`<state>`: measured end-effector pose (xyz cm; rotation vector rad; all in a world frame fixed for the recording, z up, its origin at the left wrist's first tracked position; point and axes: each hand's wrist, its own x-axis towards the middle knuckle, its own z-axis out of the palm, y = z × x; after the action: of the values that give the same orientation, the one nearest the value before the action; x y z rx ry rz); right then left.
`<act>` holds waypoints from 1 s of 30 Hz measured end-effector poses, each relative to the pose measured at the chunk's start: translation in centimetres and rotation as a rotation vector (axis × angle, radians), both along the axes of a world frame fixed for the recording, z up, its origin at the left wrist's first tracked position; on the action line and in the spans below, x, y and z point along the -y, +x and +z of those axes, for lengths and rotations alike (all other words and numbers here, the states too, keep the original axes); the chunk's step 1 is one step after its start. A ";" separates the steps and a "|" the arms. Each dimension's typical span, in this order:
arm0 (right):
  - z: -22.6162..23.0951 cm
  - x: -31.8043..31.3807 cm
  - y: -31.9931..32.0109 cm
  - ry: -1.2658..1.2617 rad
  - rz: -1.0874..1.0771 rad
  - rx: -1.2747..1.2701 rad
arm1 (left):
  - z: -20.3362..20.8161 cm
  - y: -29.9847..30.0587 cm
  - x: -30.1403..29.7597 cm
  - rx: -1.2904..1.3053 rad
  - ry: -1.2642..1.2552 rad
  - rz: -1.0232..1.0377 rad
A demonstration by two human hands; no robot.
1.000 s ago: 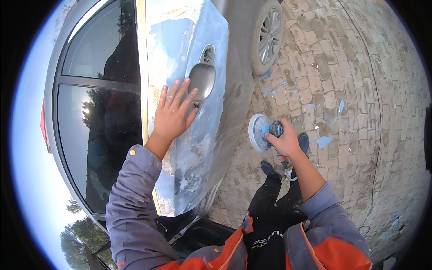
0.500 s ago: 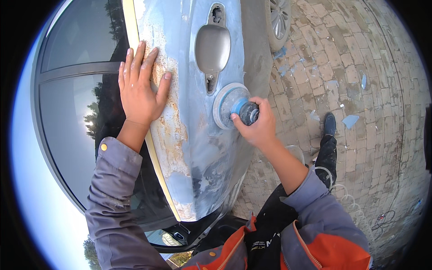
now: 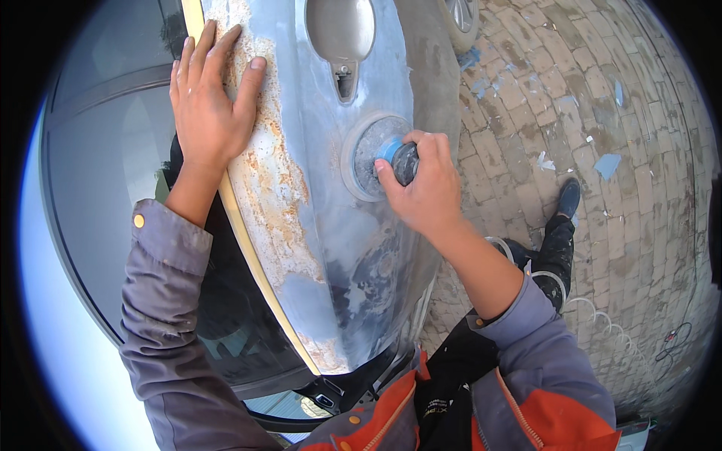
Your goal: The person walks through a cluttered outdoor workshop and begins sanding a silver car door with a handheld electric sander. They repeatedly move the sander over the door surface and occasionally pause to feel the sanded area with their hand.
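Note:
My right hand (image 3: 427,180) is closed round the dark, blue-collared grip of a round palm sander (image 3: 368,154). Its grey disc lies against the blue-grey car door panel (image 3: 301,113), just nearer to me than the handle recess (image 3: 342,30). With fingers stretched out, my left hand (image 3: 212,113) rests flat on the panel's upper edge, beside the window. It touches a rough patch of rust and bare white (image 3: 263,188) and the yellow tape strip (image 3: 248,244) along that edge. The sander's working face is hidden against the panel.
Dark window glass (image 3: 113,188) runs along the left. On the right lies brick paving (image 3: 526,150) with blue scraps (image 3: 608,165) scattered on it. A wheel (image 3: 462,19) shows at the top. A clear coiled hose (image 3: 594,310) trails past my shoe (image 3: 569,197).
The sander has slid along the panel toward me, farther from the handle recess. My view has shifted, while my left hand stays flat at the window edge.

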<state>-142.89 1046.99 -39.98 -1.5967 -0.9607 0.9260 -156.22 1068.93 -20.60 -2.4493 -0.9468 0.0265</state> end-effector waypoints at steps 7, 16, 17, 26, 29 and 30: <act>2.5 -0.6 -0.7 0.025 0.065 -0.018 | -0.2 -0.1 -0.1 0.020 -0.022 0.002; 3.8 -1.6 0.0 -0.024 0.075 0.011 | -0.2 -0.1 0.0 0.002 -0.009 0.021; 3.9 -1.7 0.0 0.060 0.134 -0.014 | -0.2 -0.1 0.0 0.000 -0.011 0.021; 4.3 -3.0 1.1 -0.072 0.070 0.042 | -0.1 0.2 0.2 -0.005 -0.024 0.037; 4.7 -3.4 1.6 -0.099 0.080 0.052 | 0.0 0.3 0.3 -0.002 -0.031 0.044; 4.7 -3.5 1.8 -0.130 0.085 0.053 | 0.0 0.3 0.3 -0.004 -0.035 0.046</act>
<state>-141.11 1050.53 -35.27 -1.7069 -1.0298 1.0273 -155.91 1068.64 -20.61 -2.4578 -1.0086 0.0642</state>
